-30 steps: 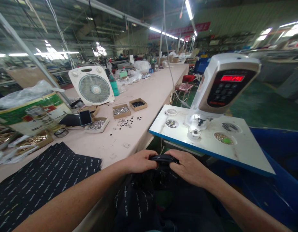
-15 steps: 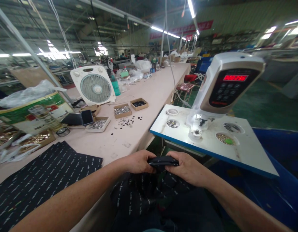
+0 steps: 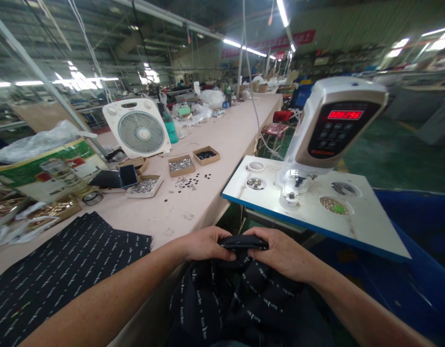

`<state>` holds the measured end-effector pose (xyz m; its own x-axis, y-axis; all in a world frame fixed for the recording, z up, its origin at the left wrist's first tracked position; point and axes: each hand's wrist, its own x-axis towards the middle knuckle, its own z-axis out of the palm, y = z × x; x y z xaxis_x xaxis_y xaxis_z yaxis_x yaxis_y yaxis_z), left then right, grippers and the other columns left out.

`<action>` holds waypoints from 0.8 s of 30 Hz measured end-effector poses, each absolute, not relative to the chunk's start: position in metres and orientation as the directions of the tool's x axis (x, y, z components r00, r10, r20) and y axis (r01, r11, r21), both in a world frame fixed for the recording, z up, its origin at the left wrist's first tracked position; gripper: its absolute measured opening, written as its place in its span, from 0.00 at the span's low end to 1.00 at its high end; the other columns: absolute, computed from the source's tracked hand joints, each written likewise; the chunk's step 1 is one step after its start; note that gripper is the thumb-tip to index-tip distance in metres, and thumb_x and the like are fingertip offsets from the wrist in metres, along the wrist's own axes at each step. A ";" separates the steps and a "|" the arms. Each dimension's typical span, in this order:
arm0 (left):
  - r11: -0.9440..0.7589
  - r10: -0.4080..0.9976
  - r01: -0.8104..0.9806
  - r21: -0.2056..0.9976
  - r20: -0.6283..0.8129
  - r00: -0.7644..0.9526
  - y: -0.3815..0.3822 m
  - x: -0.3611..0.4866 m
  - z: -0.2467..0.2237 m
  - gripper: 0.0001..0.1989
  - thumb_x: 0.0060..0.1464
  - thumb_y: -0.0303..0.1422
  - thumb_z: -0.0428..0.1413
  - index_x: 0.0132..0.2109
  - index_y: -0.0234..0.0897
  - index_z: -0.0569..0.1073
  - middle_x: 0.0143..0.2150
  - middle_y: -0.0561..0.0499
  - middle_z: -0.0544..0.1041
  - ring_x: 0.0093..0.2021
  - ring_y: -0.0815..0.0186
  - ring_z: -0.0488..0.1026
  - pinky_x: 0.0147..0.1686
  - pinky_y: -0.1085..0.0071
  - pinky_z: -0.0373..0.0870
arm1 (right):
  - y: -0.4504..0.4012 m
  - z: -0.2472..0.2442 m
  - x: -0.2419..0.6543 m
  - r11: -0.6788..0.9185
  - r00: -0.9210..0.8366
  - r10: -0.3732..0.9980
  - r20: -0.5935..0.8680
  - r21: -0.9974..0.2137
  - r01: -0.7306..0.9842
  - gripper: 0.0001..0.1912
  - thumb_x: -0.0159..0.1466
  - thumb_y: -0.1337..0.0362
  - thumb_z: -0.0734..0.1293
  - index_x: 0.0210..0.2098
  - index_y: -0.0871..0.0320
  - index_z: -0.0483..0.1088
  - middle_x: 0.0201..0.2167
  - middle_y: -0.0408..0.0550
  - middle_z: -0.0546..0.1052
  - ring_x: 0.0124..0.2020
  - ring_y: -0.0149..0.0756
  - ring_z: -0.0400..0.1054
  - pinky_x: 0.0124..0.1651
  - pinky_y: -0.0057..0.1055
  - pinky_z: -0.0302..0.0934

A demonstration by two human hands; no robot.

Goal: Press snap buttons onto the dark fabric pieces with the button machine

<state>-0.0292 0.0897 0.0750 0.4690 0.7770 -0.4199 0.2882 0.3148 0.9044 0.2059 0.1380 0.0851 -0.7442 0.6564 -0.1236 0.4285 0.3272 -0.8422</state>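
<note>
Between my two hands is a dark printed garment (image 3: pixel 226 299), its folded band stretched level at the top and the rest hanging down over my lap. My left hand (image 3: pixel 210 245) pinches the band's left end, thumb in front. At the right end, my right hand (image 3: pixel 276 250) grips the same band. Just beyond my hands stands a snap-fastening machine (image 3: pixel 333 125) with a lit red display, set on a white board (image 3: pixel 258 202) with blue edging. Round wells in the board hold small metal parts (image 3: pixel 334 206). What lies inside the folded band is hidden.
On the long table (image 3: pixel 179 217) at left lie dark printed fabric (image 3: pixel 74 270), a tray of metal snaps (image 3: pixel 146 185), further boxes of parts (image 3: pixel 181 165) and loose snaps. A white box fan (image 3: pixel 141 130) stands behind them. Blue sheeting (image 3: pixel 417 221) hangs right of the board.
The garment's hanging part has shifted and spread, so more of its white print shows. Both hands keep hold of the band, and the view has moved slightly.
</note>
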 end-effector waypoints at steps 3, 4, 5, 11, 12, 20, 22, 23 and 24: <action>0.356 0.764 0.217 0.909 -0.416 0.493 0.088 -0.030 0.071 0.11 0.44 0.31 0.65 0.37 0.33 0.77 0.30 0.56 0.75 0.32 0.71 0.68 0.38 0.73 0.64 | 0.137 0.084 0.205 0.299 -0.727 0.670 -0.151 -0.841 0.451 0.10 0.61 0.64 0.69 0.42 0.56 0.77 0.33 0.42 0.79 0.35 0.36 0.72 0.39 0.29 0.60; 0.372 0.762 0.188 0.909 -0.415 0.497 0.087 -0.030 0.069 0.12 0.43 0.31 0.66 0.38 0.33 0.78 0.31 0.55 0.76 0.32 0.70 0.69 0.39 0.73 0.65 | 0.137 0.084 0.205 0.291 -0.723 0.671 -0.163 -0.839 0.460 0.09 0.61 0.63 0.69 0.41 0.57 0.77 0.33 0.42 0.79 0.35 0.36 0.71 0.38 0.29 0.60; 0.393 0.760 0.161 0.905 -0.419 0.497 0.087 -0.030 0.068 0.13 0.42 0.31 0.66 0.38 0.33 0.79 0.32 0.55 0.77 0.33 0.70 0.70 0.40 0.73 0.66 | 0.137 0.083 0.205 0.287 -0.720 0.673 -0.169 -0.838 0.465 0.09 0.62 0.61 0.69 0.40 0.57 0.77 0.32 0.42 0.79 0.34 0.36 0.71 0.37 0.28 0.59; 0.541 0.729 0.016 0.841 -0.478 0.491 0.084 -0.029 0.067 0.16 0.40 0.31 0.69 0.40 0.33 0.80 0.34 0.52 0.80 0.32 0.71 0.73 0.39 0.74 0.70 | 0.139 0.080 0.206 0.266 -0.720 0.675 -0.161 -0.857 0.441 0.10 0.62 0.59 0.70 0.38 0.58 0.77 0.31 0.42 0.78 0.33 0.35 0.70 0.35 0.28 0.59; 0.552 0.724 0.008 0.834 -0.485 0.491 0.084 -0.029 0.067 0.16 0.39 0.31 0.69 0.39 0.33 0.80 0.34 0.52 0.80 0.31 0.71 0.73 0.38 0.75 0.70 | 0.139 0.080 0.207 0.260 -0.718 0.677 -0.163 -0.859 0.441 0.10 0.61 0.59 0.70 0.38 0.58 0.77 0.31 0.42 0.79 0.33 0.36 0.70 0.36 0.28 0.59; 0.519 0.760 -0.030 0.854 -0.445 0.474 0.091 -0.018 0.051 0.19 0.40 0.37 0.71 0.40 0.34 0.81 0.33 0.53 0.79 0.31 0.72 0.71 0.39 0.74 0.67 | 0.146 0.074 0.214 0.216 -0.695 0.687 -0.212 -0.853 0.475 0.10 0.61 0.58 0.70 0.37 0.57 0.77 0.30 0.42 0.78 0.34 0.38 0.71 0.36 0.29 0.59; 0.501 0.783 -0.047 0.864 -0.429 0.450 0.094 -0.011 0.045 0.17 0.38 0.37 0.71 0.36 0.34 0.81 0.29 0.55 0.77 0.28 0.74 0.68 0.35 0.76 0.63 | 0.150 0.071 0.218 0.200 -0.699 0.675 -0.239 -0.852 0.484 0.10 0.61 0.57 0.69 0.38 0.56 0.77 0.32 0.43 0.79 0.36 0.41 0.72 0.36 0.30 0.61; 0.492 0.793 -0.058 0.868 -0.420 0.441 0.097 -0.007 0.041 0.16 0.37 0.36 0.71 0.35 0.34 0.80 0.28 0.56 0.75 0.27 0.74 0.66 0.33 0.76 0.61 | 0.153 0.070 0.220 0.202 -0.704 0.666 -0.246 -0.850 0.487 0.11 0.62 0.57 0.69 0.40 0.55 0.78 0.34 0.44 0.80 0.37 0.42 0.73 0.38 0.31 0.63; 0.484 0.801 -0.066 0.872 -0.412 0.434 0.100 -0.004 0.036 0.15 0.36 0.36 0.70 0.33 0.33 0.80 0.26 0.57 0.74 0.27 0.75 0.64 0.32 0.76 0.59 | 0.155 0.069 0.222 0.215 -0.711 0.659 -0.245 -0.845 0.490 0.13 0.61 0.57 0.69 0.43 0.54 0.77 0.37 0.45 0.81 0.40 0.44 0.74 0.41 0.33 0.65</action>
